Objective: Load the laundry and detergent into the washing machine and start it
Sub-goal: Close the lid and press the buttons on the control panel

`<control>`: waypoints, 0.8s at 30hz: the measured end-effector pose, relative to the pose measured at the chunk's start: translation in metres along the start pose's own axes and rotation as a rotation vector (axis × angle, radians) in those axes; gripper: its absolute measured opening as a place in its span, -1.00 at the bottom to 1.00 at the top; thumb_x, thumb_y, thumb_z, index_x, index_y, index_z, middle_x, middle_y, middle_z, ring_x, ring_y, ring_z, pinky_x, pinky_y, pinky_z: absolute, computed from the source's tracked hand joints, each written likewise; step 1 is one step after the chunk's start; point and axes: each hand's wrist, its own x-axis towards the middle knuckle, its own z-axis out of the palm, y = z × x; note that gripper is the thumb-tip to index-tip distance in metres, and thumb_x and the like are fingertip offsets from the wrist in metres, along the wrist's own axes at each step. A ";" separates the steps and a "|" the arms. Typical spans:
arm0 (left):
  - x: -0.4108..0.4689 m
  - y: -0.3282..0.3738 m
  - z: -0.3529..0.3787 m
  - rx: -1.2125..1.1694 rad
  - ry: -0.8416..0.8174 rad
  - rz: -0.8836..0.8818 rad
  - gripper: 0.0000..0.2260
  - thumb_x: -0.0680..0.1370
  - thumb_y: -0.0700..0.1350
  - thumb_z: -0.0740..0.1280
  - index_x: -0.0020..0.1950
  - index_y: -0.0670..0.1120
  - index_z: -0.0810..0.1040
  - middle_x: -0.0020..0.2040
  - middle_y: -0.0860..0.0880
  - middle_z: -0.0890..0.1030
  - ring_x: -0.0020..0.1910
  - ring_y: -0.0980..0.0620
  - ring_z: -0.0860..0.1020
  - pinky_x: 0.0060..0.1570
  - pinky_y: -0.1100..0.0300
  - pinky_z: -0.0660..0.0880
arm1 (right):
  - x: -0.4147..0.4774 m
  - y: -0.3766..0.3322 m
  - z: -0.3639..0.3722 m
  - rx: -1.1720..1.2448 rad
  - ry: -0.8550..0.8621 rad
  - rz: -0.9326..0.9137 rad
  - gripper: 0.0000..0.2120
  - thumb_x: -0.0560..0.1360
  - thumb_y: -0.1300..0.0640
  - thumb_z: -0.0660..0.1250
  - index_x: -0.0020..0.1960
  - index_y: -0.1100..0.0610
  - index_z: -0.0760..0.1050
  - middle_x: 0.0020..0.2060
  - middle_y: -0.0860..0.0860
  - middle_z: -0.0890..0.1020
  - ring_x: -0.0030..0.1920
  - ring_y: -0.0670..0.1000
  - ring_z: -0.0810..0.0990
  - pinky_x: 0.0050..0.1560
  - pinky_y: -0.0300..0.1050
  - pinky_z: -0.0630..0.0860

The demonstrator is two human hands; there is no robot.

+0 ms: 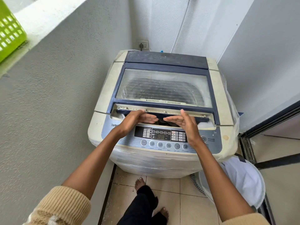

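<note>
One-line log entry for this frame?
step: lid handling | lid: front edge slightly ajar | left hand: open, at lid edge | right hand: open, at lid edge

The washing machine [162, 161] is set in a corner, with a socket [142, 45] mounted on the wall behind it. The lid [164, 85] is located behind the control panel [162, 141]. The left hand [138, 119] and right hand [185, 123] are held side by side at the lid's front edge. A hamper [243, 179] is stood on the floor right of the machine. A basket [9, 33] is placed on a ledge [40, 21] at upper left.
</note>
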 end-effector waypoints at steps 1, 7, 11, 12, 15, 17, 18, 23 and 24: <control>0.000 0.000 -0.001 0.015 -0.026 -0.004 -0.52 0.65 -0.08 -0.12 0.16 -0.23 0.57 0.16 -0.17 0.62 0.17 -0.01 0.59 0.23 0.28 0.39 | 0.000 0.002 -0.001 -0.009 -0.035 0.005 -0.45 0.64 0.04 -0.06 -0.08 0.30 0.63 -0.15 0.08 0.72 0.02 0.06 0.67 0.14 -0.19 0.52; 0.002 0.001 -0.001 0.097 -0.102 -0.029 -0.53 0.66 -0.04 -0.11 0.26 -0.18 0.53 0.22 -0.10 0.59 0.24 0.09 0.54 0.42 0.16 0.24 | 0.001 0.001 -0.006 -0.053 -0.135 0.030 -0.43 0.63 -0.04 -0.08 0.01 0.27 0.62 0.00 0.18 0.68 0.11 0.05 0.63 0.29 -0.03 0.44; 0.002 0.001 0.002 0.090 -0.102 -0.037 -0.53 0.66 -0.03 -0.10 0.28 -0.18 0.52 0.25 -0.10 0.57 0.26 0.10 0.52 0.44 0.15 0.22 | 0.001 0.001 -0.007 -0.044 -0.147 0.035 -0.41 0.61 -0.09 -0.07 0.02 0.27 0.62 0.00 0.18 0.68 0.12 0.05 0.63 0.30 0.00 0.43; 0.002 0.001 0.002 0.093 -0.102 -0.035 -0.53 0.66 -0.02 -0.09 0.28 -0.17 0.52 0.25 -0.10 0.57 0.26 0.10 0.52 0.44 0.15 0.22 | 0.001 0.002 -0.007 -0.047 -0.147 0.035 -0.40 0.58 -0.11 -0.06 0.02 0.27 0.62 0.00 0.18 0.68 0.12 0.06 0.63 0.30 0.00 0.44; 0.002 -0.002 0.002 0.085 -0.103 -0.035 -0.53 0.66 -0.01 -0.09 0.28 -0.17 0.52 0.25 -0.10 0.57 0.26 0.10 0.52 0.45 0.14 0.22 | 0.002 0.003 -0.007 -0.047 -0.146 0.039 -0.40 0.61 -0.10 -0.07 0.02 0.29 0.62 0.00 0.19 0.68 0.11 0.07 0.64 0.31 0.03 0.43; 0.003 -0.004 0.001 0.074 -0.103 -0.040 -0.53 0.66 0.00 -0.09 0.27 -0.16 0.52 0.25 -0.11 0.57 0.27 0.09 0.51 0.45 0.12 0.22 | 0.001 0.002 -0.007 -0.050 -0.137 0.042 -0.42 0.64 -0.04 -0.09 0.02 0.30 0.61 -0.01 0.20 0.68 0.10 0.07 0.64 0.31 0.02 0.43; 0.003 -0.005 0.000 0.070 -0.105 -0.041 -0.53 0.66 0.00 -0.08 0.27 -0.15 0.53 0.25 -0.11 0.57 0.27 0.08 0.51 0.45 0.11 0.22 | 0.001 0.001 -0.006 -0.053 -0.134 0.044 -0.42 0.64 -0.03 -0.10 0.02 0.30 0.61 -0.01 0.20 0.68 0.09 0.06 0.64 0.31 0.00 0.44; 0.004 -0.004 0.000 0.065 -0.102 -0.038 -0.53 0.66 0.00 -0.08 0.26 -0.16 0.53 0.24 -0.11 0.58 0.26 0.07 0.52 0.45 0.10 0.23 | 0.001 0.001 -0.006 -0.057 -0.135 0.041 -0.42 0.63 -0.04 -0.09 0.02 0.29 0.62 -0.01 0.19 0.68 0.09 0.06 0.64 0.29 -0.03 0.45; 0.004 -0.004 0.000 0.065 -0.103 -0.037 -0.53 0.66 0.00 -0.09 0.26 -0.16 0.53 0.24 -0.12 0.58 0.26 0.07 0.52 0.45 0.10 0.23 | 0.002 0.001 -0.006 -0.058 -0.137 0.039 -0.41 0.63 -0.05 -0.09 0.02 0.29 0.62 -0.01 0.18 0.68 0.09 0.05 0.64 0.28 -0.04 0.45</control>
